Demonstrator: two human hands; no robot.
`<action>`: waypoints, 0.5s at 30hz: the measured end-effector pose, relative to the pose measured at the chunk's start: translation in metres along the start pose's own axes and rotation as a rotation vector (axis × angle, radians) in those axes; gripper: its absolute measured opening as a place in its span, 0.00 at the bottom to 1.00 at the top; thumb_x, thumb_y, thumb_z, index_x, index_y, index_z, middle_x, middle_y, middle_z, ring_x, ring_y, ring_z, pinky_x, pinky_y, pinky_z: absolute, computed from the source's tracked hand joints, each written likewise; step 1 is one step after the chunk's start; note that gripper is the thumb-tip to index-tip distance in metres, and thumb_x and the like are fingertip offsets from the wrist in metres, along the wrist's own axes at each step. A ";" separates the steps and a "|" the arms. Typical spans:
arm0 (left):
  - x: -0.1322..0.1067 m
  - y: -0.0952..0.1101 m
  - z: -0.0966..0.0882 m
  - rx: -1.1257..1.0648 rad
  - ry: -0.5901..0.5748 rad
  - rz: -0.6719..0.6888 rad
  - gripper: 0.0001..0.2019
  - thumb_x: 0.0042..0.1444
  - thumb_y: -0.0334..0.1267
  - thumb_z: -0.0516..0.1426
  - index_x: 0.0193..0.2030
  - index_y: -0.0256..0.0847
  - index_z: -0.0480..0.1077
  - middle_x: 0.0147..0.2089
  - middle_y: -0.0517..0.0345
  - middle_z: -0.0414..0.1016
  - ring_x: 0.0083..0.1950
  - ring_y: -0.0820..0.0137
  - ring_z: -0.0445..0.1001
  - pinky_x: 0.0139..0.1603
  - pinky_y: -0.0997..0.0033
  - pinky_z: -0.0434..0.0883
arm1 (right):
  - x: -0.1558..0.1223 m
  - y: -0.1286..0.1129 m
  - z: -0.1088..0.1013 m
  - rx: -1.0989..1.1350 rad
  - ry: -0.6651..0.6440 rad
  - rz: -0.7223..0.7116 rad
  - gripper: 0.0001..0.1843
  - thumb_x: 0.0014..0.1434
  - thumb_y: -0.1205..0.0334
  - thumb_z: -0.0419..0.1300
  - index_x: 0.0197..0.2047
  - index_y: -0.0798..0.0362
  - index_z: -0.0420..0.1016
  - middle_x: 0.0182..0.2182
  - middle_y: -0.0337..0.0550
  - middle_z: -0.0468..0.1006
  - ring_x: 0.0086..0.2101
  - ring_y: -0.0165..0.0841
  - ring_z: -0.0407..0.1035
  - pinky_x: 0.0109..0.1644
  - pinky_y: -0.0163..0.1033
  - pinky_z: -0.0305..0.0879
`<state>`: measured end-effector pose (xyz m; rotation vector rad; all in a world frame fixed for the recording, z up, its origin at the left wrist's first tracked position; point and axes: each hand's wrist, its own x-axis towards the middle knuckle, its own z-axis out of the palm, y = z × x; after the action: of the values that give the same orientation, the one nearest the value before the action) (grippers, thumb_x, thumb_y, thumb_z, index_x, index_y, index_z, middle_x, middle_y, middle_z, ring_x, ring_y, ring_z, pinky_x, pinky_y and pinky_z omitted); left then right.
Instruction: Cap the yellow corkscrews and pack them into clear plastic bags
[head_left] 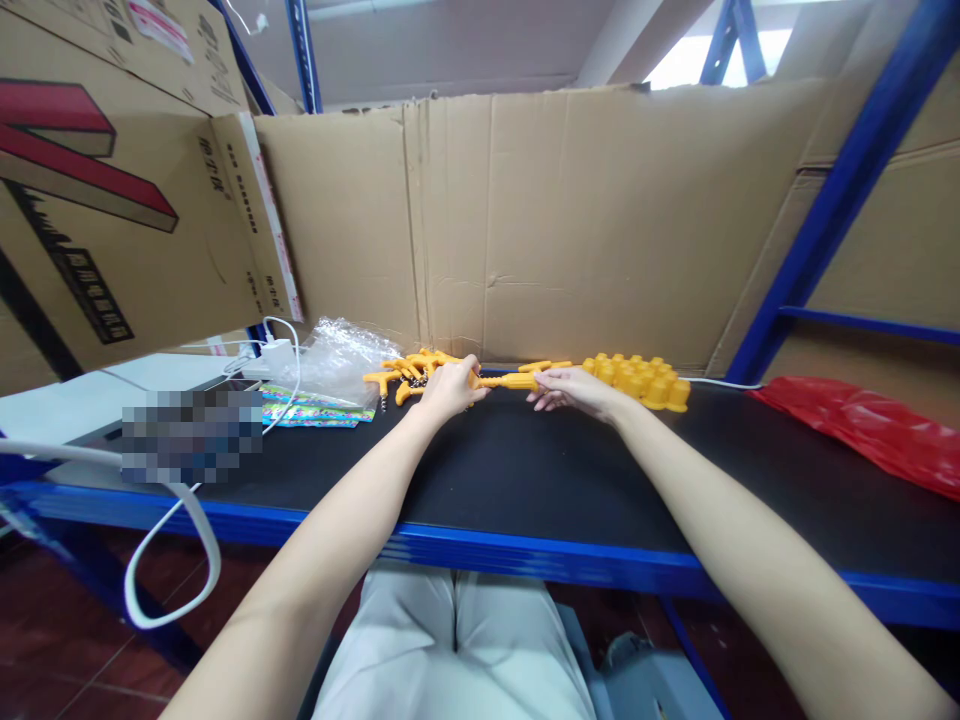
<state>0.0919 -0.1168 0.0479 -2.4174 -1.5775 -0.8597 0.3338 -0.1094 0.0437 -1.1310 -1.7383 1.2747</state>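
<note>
My left hand (450, 391) is closed around one end of a slim yellow plastic piece (517, 381) that spans the gap between my hands; its gripped end is mostly hidden. At the other end my right hand (574, 390) pinches the thicker part between thumb and fingers. Beside and behind my left hand lies a pile of yellow T-shaped handles (386, 379), some with dark spiral shafts like corkscrews. A few loose yellow pieces (546, 366) rest just behind my right hand. Right of it stands a cluster of yellow cup-like plastic parts (637, 378).
Clear plastic bags (334, 360), colourful packets (319, 410) and a white cable (199, 540) are at the left. A red plastic bag (862, 425) lies on the black tabletop (517, 470) at right. Cardboard (585, 220) walls the back; blue posts (832, 190) frame it.
</note>
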 end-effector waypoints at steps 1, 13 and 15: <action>0.000 0.000 0.000 -0.003 0.003 0.003 0.16 0.48 0.46 0.59 0.42 0.42 0.66 0.31 0.55 0.74 0.36 0.63 0.73 0.32 0.72 0.62 | 0.000 -0.001 0.000 0.005 0.002 0.004 0.19 0.55 0.49 0.59 0.42 0.57 0.70 0.35 0.50 0.78 0.30 0.30 0.73 0.34 0.34 0.69; -0.001 0.001 0.000 -0.015 -0.022 -0.002 0.19 0.49 0.48 0.59 0.44 0.42 0.65 0.34 0.53 0.74 0.39 0.62 0.73 0.37 0.69 0.66 | -0.003 -0.007 0.007 0.113 0.029 0.025 0.14 0.56 0.56 0.59 0.40 0.58 0.72 0.34 0.50 0.79 0.28 0.30 0.73 0.33 0.34 0.69; -0.002 0.002 0.000 -0.060 -0.011 0.008 0.26 0.48 0.51 0.59 0.52 0.42 0.61 0.38 0.51 0.74 0.41 0.60 0.73 0.39 0.66 0.67 | -0.002 -0.010 0.009 0.207 0.079 0.010 0.12 0.57 0.59 0.58 0.41 0.57 0.72 0.34 0.49 0.79 0.27 0.29 0.72 0.33 0.33 0.69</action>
<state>0.0935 -0.1188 0.0471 -2.4717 -1.5662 -0.9072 0.3247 -0.1159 0.0509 -1.0561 -1.5065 1.3624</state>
